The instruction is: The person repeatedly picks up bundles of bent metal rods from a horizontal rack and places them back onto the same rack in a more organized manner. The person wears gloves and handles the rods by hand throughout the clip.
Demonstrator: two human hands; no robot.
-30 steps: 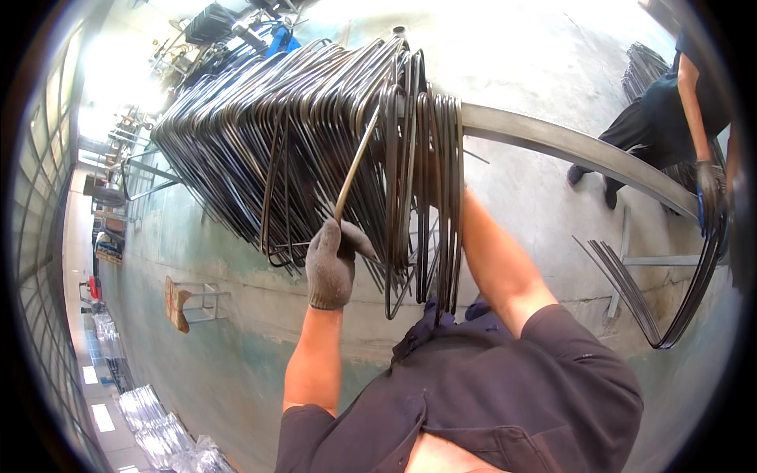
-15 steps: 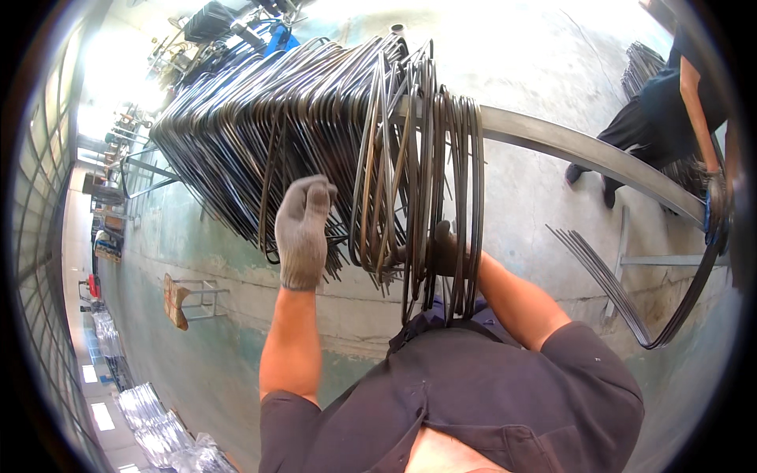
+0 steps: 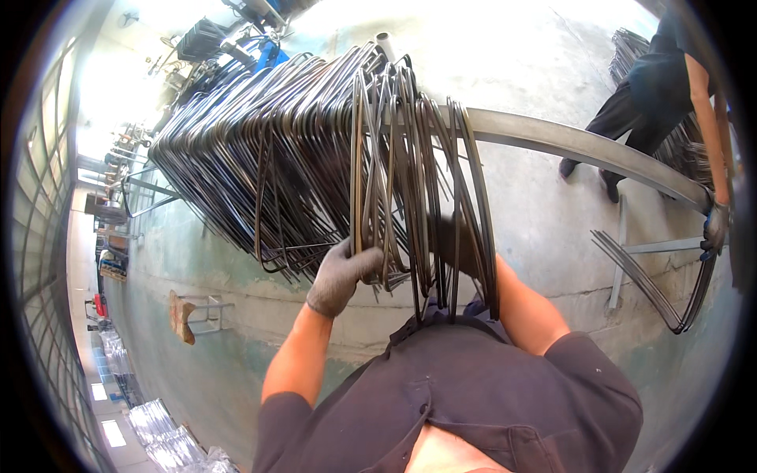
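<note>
Long dark metal rods [image 3: 300, 126], bent into narrow U shapes, hang side by side over a metal beam [image 3: 552, 140]. A looser bunch of bent metal rods [image 3: 422, 169] hangs nearest my body. My left hand [image 3: 341, 277], in a grey knit glove, is closed around the lower left rods of this bunch, thumb in front. My right hand [image 3: 459, 246], in a darker glove, reaches in among the rods on the bunch's right side. Rods and shadow hide its fingers, so its grip does not show.
At the right edge a co-worker's gloved hand [image 3: 714, 229] holds several bent rods [image 3: 686, 311] by the beam's end. A small stool [image 3: 183, 315] stands on the floor at left. Shiny wrapped bundles [image 3: 162, 433] lie lower left; blue machinery [image 3: 270, 55] stands behind the rods.
My left hand has come down and right from open air to grip the near bunch. The rods by my right hand have swung and spread rightward. The co-worker's rods have shifted.
</note>
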